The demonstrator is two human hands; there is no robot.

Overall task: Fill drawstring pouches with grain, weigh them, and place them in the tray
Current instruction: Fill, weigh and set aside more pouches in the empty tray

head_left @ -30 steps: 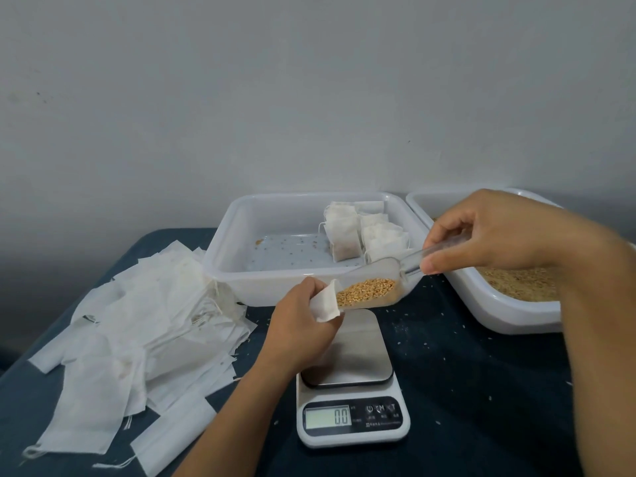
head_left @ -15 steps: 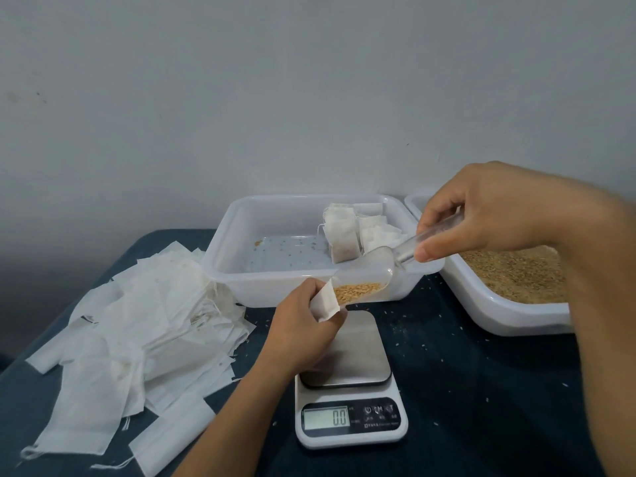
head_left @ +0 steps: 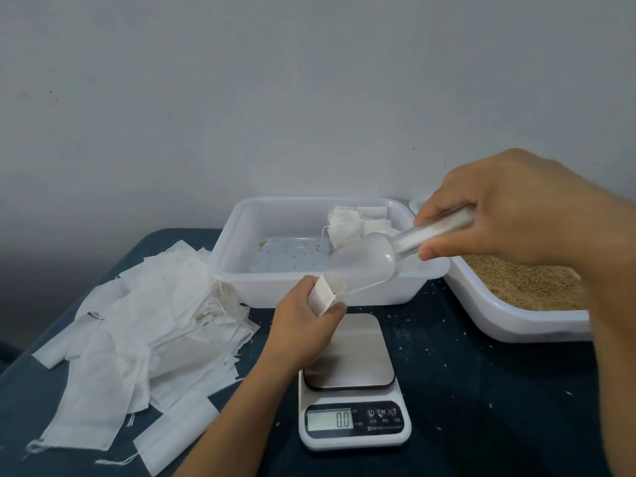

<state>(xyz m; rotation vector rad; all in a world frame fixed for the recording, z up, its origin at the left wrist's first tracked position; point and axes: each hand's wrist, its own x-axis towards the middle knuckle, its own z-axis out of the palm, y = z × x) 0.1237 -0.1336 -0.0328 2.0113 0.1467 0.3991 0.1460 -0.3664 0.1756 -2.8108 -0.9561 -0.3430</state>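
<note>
Filling step, mid-pour. The left hand (head_left: 303,325) grips 1 small white pouch (head_left: 321,297) above the scale (head_left: 352,383), fingers and thumb curled round its body so the mouth faces up and to the right. The right hand (head_left: 509,215) pinches the handle of a clear plastic scoop (head_left: 364,266) — thumb under, fingers curled over the top — and has it tipped steeply, lip at or just inside the pouch mouth. No grain is visible in the scoop bowl, so my read is that the load is in the pouch, though the pouch's contents are hidden by the hand.

The scale reads 0.0 w/ nothing on its platform, so weighing isn't done yet. The tray (head_left: 237,235) behind it holds a few filled pouches (head_left: 347,225) at its right back corner, plus stray grains on its floor. The grain bin (head_left: 516,318) sits to the right, and a heap of empty pouches (head_left: 144,321) lies on the left of the dark table (head_left: 481,390).

Next move, as I judge it: lift the scoop clear w/o spilling, keep the pouch upright, then set it on the platform — probably park the scoop in the bin so the right hand is free for the drawstring. Loose grains are already scattered on the table, so a tilted pouch mouth is the main risk.
</note>
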